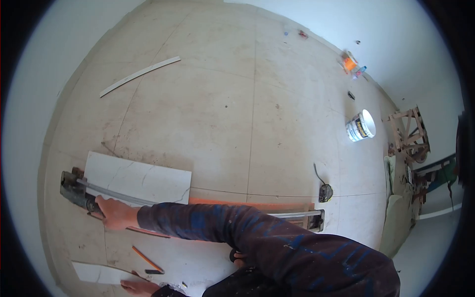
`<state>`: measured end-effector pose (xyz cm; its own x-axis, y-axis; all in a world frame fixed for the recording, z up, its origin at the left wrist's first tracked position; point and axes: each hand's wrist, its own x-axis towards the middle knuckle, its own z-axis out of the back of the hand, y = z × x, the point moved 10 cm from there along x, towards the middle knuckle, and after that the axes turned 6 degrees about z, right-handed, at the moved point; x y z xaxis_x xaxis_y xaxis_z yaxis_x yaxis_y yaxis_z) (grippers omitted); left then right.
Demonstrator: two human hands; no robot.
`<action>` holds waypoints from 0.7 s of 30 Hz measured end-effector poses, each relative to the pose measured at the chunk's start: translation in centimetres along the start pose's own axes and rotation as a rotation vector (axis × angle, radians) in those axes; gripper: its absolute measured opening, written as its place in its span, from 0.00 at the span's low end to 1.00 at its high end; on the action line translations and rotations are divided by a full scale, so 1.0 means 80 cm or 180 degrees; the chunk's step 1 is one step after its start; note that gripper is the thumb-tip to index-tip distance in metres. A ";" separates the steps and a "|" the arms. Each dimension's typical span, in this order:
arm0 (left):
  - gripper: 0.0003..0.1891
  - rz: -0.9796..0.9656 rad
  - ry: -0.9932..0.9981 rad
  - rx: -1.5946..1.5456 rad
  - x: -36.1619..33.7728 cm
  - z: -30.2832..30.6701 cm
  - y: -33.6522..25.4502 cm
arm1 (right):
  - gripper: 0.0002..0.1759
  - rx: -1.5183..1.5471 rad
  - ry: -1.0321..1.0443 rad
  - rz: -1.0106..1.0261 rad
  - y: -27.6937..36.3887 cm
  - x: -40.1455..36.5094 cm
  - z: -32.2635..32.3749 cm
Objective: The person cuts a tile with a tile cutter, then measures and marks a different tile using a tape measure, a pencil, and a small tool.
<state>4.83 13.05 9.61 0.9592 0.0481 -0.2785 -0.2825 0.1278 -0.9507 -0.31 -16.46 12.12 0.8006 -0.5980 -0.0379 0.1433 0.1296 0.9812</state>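
My right hand (118, 213) is closed around the handle of a manual tile cutter (76, 194), at the left end of its rail. A white marble-veined tile (141, 173) lies across the cutter bed beneath the rail, and my sleeve covers part of the bed. At the bottom left, my left hand (141, 287) lies low with fingers stretched out at the end of a narrow white tile strip (99, 272). An orange-and-black pencil-like tool (146, 258) is on the floor between the cutter and my left hand.
A tape measure (325, 192) lies past the cutter's right end. Farther off stand a white bucket (360, 126), tipped over, and a wooden frame (410, 133) by the right wall. A thin white strip (141, 75) lies on the floor at the upper left.
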 end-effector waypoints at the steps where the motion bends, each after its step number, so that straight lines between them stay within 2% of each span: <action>1: 0.29 -0.0207 0.0087 -0.0025 -0.006 -0.007 -0.011 | 0.24 0.0009 -0.0058 0.0089 0.005 -0.007 0.002; 2: 0.29 -0.0441 0.0134 -0.0053 -0.010 -0.015 -0.025 | 0.24 -0.0474 -0.0234 0.0166 0.005 -0.009 0.004; 3: 0.30 -0.0448 0.0247 -0.0046 -0.019 -0.030 -0.039 | 0.22 -0.0749 -0.0994 0.0845 0.036 -0.035 0.031; 4: 0.30 -0.0445 0.0367 -0.0054 -0.032 -0.046 -0.049 | 0.24 -0.0770 -0.1452 0.1293 0.072 -0.076 0.063; 5: 0.30 -0.0517 0.0674 -0.0026 -0.041 -0.066 -0.055 | 0.32 -0.0622 -0.1638 0.1273 0.072 -0.097 0.078; 7: 0.29 -0.0869 0.1127 0.0388 -0.066 -0.096 -0.044 | 0.44 0.0757 -0.0964 0.0471 0.062 -0.134 0.091; 9: 0.23 -0.1223 0.1350 0.0820 -0.125 -0.130 -0.047 | 0.52 0.1296 -0.0593 -0.0071 0.043 -0.175 0.089; 10: 0.18 -0.1290 0.1433 0.0879 -0.164 -0.152 -0.056 | 0.53 0.1265 -0.0710 -0.0076 0.036 -0.190 0.096; 12: 0.14 -0.1011 0.2173 0.0485 -0.225 -0.189 -0.027 | 0.53 0.1270 -0.0704 -0.0109 0.018 -0.214 0.103; 14: 0.15 -0.1507 0.2259 0.0611 -0.282 -0.210 -0.025 | 0.51 0.0296 -0.1649 -0.0281 -0.007 -0.245 0.152; 15: 0.16 -0.1307 0.2466 0.0766 -0.296 -0.222 -0.005 | 0.49 0.0242 -0.1905 -0.0345 -0.027 -0.255 0.164; 16: 0.19 -0.1105 0.2675 0.0906 -0.304 -0.232 0.010 | 0.48 0.0180 -0.2166 -0.0400 -0.043 -0.263 0.179; 17: 0.19 -0.1086 0.2587 0.0912 -0.297 -0.234 0.010 | 0.46 0.0006 -0.2258 -0.0510 -0.056 -0.267 0.198; 19: 0.19 -0.1659 0.3509 0.1362 -0.320 -0.252 0.001 | 0.43 -0.0488 -0.2429 -0.0585 -0.080 -0.257 0.245; 21: 0.17 -0.1388 0.3242 0.1313 -0.283 -0.231 -0.004 | 0.40 -0.1023 -0.2523 -0.0617 -0.124 -0.217 0.289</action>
<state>-16.56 -6.38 13.73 0.4885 -0.8669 -0.0990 0.2679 0.2571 -0.9285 -29.10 -25.68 7.41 0.1221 -0.9906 0.0614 0.4874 0.1138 0.8657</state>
